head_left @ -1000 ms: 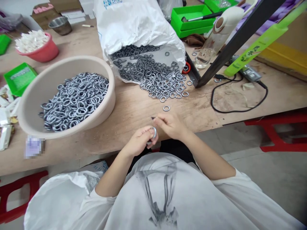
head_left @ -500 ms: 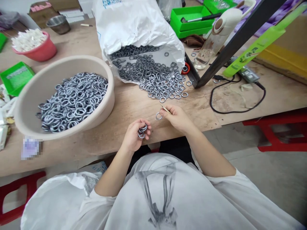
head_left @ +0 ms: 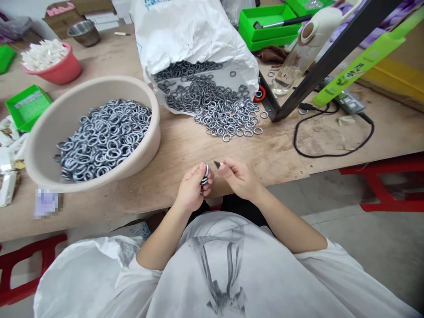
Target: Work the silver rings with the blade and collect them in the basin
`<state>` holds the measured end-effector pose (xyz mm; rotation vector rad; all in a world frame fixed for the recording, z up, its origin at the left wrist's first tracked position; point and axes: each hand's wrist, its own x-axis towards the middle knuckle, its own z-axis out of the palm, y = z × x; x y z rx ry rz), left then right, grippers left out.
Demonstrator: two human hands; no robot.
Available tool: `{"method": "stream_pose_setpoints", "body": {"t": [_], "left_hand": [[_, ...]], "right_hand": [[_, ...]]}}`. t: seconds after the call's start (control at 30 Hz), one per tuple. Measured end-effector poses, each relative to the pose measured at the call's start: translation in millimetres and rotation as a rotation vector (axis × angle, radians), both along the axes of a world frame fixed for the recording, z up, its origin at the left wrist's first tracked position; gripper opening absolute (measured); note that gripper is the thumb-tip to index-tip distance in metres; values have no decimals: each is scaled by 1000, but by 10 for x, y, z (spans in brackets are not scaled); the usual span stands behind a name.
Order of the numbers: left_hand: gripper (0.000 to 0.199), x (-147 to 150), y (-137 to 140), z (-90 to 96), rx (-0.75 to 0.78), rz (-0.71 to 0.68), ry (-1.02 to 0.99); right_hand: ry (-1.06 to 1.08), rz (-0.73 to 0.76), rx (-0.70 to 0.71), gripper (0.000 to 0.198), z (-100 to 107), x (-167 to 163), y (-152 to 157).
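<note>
My left hand is closed around several shiny grey rings, one of them pinched upright at the thumb and fingertips. Just to its right, my right hand grips a small, dark, pointed blade whose tip points toward that ring, a small gap apart. Most of the blade tool is hidden in my fingers. Beyond both hands lies a pile of loose grey rings, spilling from the mouth of a white sack. More rings fill a large beige basin on the left.
A red bowl of white pieces, a metal bowl and green trays stand left and behind. To the right are a dark metal bar, a clear bottle, a black cable and a lime-green strip.
The ring at my right fingertips has gone from there, and one now stands in my left fingertips. My hands have come closer together. The right hand's tool has turned, showing its dark blade.
</note>
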<state>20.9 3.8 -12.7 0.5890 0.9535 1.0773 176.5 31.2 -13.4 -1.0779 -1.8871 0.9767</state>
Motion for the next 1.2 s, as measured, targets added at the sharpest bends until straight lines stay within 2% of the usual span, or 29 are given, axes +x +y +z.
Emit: {"method": "stream_pose_setpoints", "body": {"t": [0.13,0.37,0.5,0.63,0.73,0.9,0.97,1.0,1.13,1.2], "left_hand": [[48,11,-23,33,-33,40,-45],[51,43,-43,47,-45,37,-55],[49,27,-96,51,-22,-37,-73],[51,-5,-168,69,19,-226,-93],[46,-61,-151,66,11,-135,-61],[33,-153,-49,28,-29,-65,-18],[34,-176,-15,7,-43,-32,-22],[32,-182,0,-4,-56,-14,-24],[36,-161,37,-37,-90,-10,-53],[45,-122,35,-36,-97,-76,-91]], "right_hand": [[-196,85,195,46,35,11,-82],[-282,55,312,43,50,-41,-122],[-305,35,238,48,4,-25,-71],[-483,-203,22,50,-103,91,227],[-659,-323,44,35,-159,164,510],[-824,-354,11,29,-178,138,791],[-719,-332,-2,19,-153,119,793],[-596,-290,-19,16,-132,110,764],[144,24,-247,27,-44,15,484],[387,131,-394,34,-41,-79,321]]}}
